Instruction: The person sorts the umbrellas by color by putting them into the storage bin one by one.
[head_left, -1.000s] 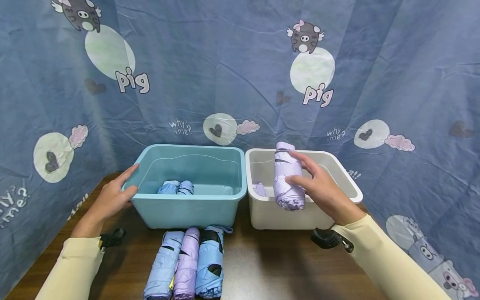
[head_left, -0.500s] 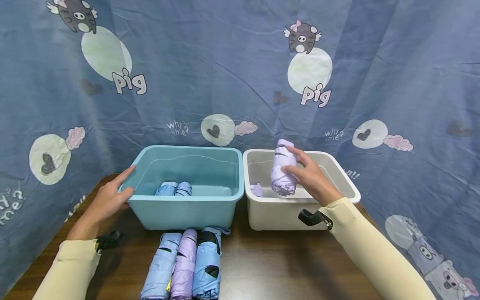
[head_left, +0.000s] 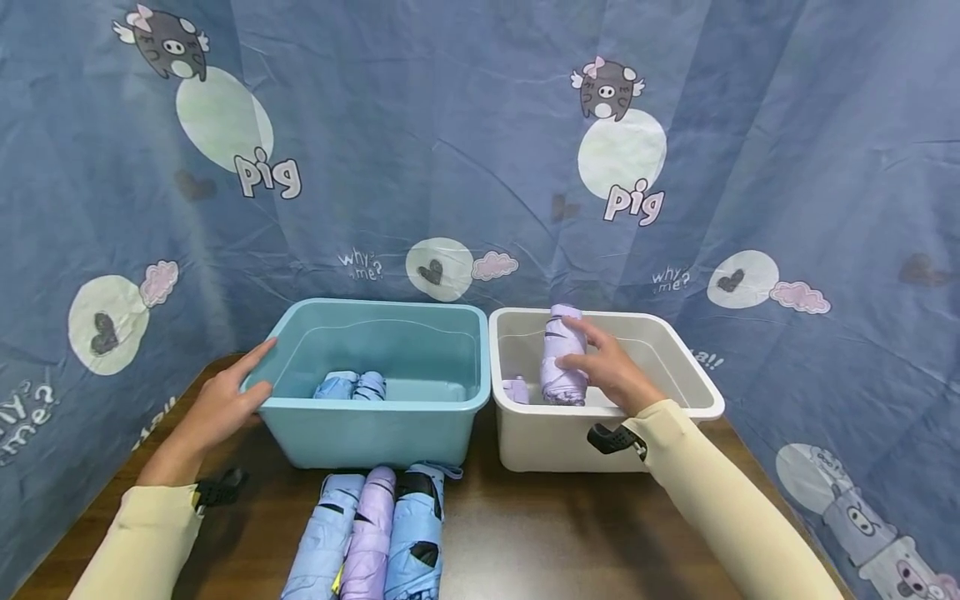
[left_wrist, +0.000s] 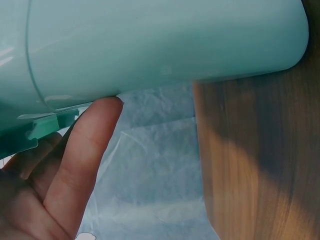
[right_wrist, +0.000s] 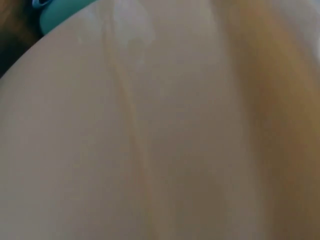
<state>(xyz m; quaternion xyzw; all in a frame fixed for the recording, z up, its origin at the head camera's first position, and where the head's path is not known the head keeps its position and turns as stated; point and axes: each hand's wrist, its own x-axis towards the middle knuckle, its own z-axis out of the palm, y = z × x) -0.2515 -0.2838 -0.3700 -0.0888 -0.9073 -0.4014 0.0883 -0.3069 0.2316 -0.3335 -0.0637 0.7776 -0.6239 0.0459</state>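
Observation:
In the head view, my right hand point(head_left: 617, 373) holds a rolled lavender folding umbrella point(head_left: 562, 358) upright, thumb on the near side and fingers at its upper end. The umbrella's lower end is inside the white bin point(head_left: 555, 442). Another lavender umbrella point(head_left: 516, 389) lies in that bin, mostly hidden by the front wall. My left hand point(head_left: 225, 404) grips the left rim of the teal bin point(head_left: 367, 437). The left wrist view shows one finger point(left_wrist: 87, 160) against its outer wall. Two blue umbrellas point(head_left: 350, 386) lie inside the teal bin. The right wrist view shows only a close pale surface.
On the wooden table point(head_left: 540, 542), in front of the teal bin, three rolled umbrellas lie side by side: a light blue one point(head_left: 322, 542), a lavender one point(head_left: 370, 542) and a blue one with dark patches point(head_left: 416, 533). A blue printed curtain point(head_left: 480, 167) hangs behind the bins.
My right hand has moved forward and then down with the lavender umbrella, from over the white bin's front rim to inside it. The left hand has stayed at the teal bin's rim.

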